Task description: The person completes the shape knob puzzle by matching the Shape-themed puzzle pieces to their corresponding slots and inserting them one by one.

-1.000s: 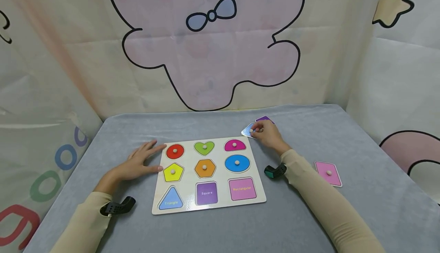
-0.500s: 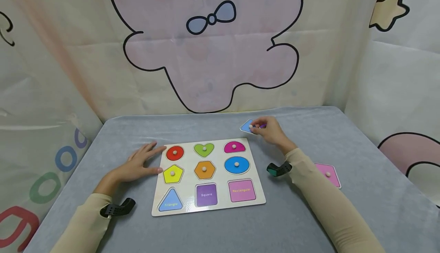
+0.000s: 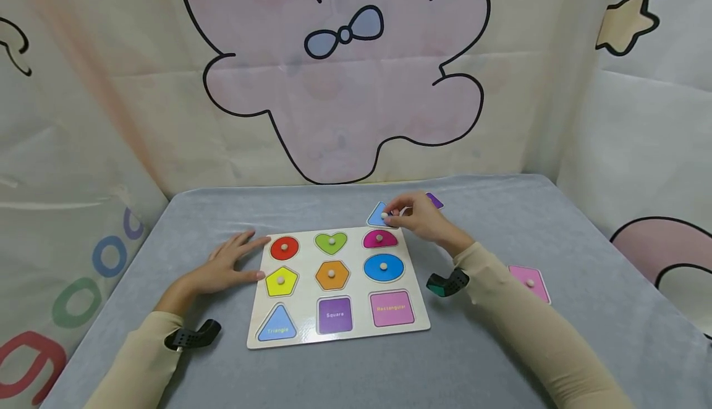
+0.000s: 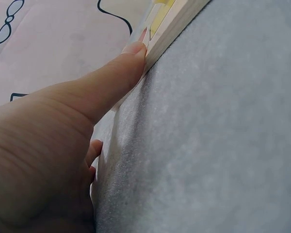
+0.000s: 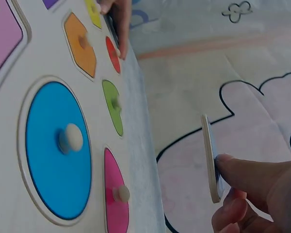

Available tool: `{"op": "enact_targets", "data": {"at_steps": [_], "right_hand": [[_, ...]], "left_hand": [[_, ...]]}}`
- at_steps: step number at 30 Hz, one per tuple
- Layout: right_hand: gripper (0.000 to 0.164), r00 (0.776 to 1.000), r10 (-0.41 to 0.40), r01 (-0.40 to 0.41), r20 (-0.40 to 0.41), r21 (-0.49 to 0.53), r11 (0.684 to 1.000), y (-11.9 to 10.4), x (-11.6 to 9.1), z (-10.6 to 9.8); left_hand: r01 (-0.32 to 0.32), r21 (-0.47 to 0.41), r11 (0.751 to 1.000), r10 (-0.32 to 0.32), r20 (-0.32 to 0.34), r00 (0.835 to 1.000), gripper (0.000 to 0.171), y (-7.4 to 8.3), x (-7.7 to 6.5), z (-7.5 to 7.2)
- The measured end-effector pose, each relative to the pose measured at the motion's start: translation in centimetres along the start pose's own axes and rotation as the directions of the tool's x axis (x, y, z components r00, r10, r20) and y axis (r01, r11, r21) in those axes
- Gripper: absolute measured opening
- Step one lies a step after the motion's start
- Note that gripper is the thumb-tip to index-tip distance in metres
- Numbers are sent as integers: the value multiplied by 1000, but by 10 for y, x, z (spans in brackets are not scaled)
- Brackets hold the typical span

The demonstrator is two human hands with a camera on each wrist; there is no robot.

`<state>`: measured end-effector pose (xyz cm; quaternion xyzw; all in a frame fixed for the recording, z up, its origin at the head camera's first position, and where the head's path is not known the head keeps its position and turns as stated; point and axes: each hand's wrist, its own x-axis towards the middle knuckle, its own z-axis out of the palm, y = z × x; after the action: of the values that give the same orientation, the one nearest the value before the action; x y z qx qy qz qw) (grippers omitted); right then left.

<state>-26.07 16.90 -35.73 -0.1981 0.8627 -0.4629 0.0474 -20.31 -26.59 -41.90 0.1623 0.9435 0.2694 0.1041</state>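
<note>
Head view: board (image 3: 357,254) holds six knobbed pieces (image 3: 332,280), pinched triangle (image 3: 376,216) seemingly apart.

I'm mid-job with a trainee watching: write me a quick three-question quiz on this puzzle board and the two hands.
1. Which piece does the right hand hold?
2. True or false: the left hand touches the right edge of the board.
3. Fill in the printed word: the slots without a knobbed piece are the Triangle slot, the Square slot and the ____ slot.

Key:
1. The blue triangle piece.
2. False; it touches the left edge.
3. Rectangular, giving the Rectangular slot.
</note>
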Motion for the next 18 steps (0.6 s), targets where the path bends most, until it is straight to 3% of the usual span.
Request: {"op": "enact_targets", "data": {"at_steps": [11,18], "right_hand": [[17,994,-27,32,107,-50,998,-15,-5,24],[15,983,-41,44,180,-12,999,-28,-10,43]], "left_hand": [[-4,3,1000,4,-2,1000,84,0,-1,-2],[12,3,1000,-12,7,1000,85,0,0,-1]]}}
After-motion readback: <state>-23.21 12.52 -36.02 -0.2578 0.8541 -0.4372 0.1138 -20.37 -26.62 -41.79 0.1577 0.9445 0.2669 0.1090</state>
